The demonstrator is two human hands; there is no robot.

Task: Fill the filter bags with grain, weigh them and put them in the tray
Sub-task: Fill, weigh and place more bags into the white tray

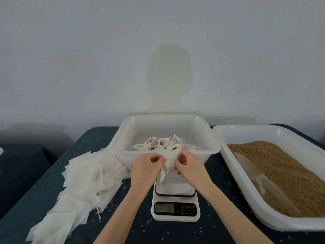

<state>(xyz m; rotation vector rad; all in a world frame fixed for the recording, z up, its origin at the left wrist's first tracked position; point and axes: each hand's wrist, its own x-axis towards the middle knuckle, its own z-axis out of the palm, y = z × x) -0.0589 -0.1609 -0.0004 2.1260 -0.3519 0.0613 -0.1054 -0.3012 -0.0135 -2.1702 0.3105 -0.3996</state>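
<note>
Both hands up over the scale, working one filter bag (pixel 167 166) between them. Left hand (pixel 146 166): fingers curled in tight, thumb and fingertips pinching the bag's upper left edge. Right hand (pixel 190 164): same curl, pinching the upper right edge, lower fingers tucked under. The bag hangs between the two pinches, one corner drooping toward the platform of the scale (pixel 175 199) (whether it touches the platform, cannot tell). No grain visible through the bag from here.

Scale: white, dark control strip on its near side, display too blurred to read. Sits centre, near side of the tray.

Tray (pixel 123 138), translucent white, directly beyond the hands. Holds a loose cluster of filled bags (pixel 163 144) at its near middle, tops standing open, brown grain showing in a few.

Grain tub (pixel 246 182), white, right of the scale and just beside the tray. Brown grain (pixel 290 176) heaped across the far and right parts; bare floor showing along the left near side.

Left of the scale: a long spill of empty bags (pixel 82 182), overlapping, drawstrings trailing, running from beside the tray toward the near left edge.

Dark blue tabletop (pixel 175 231), stray grains scattered around the scale.
</note>
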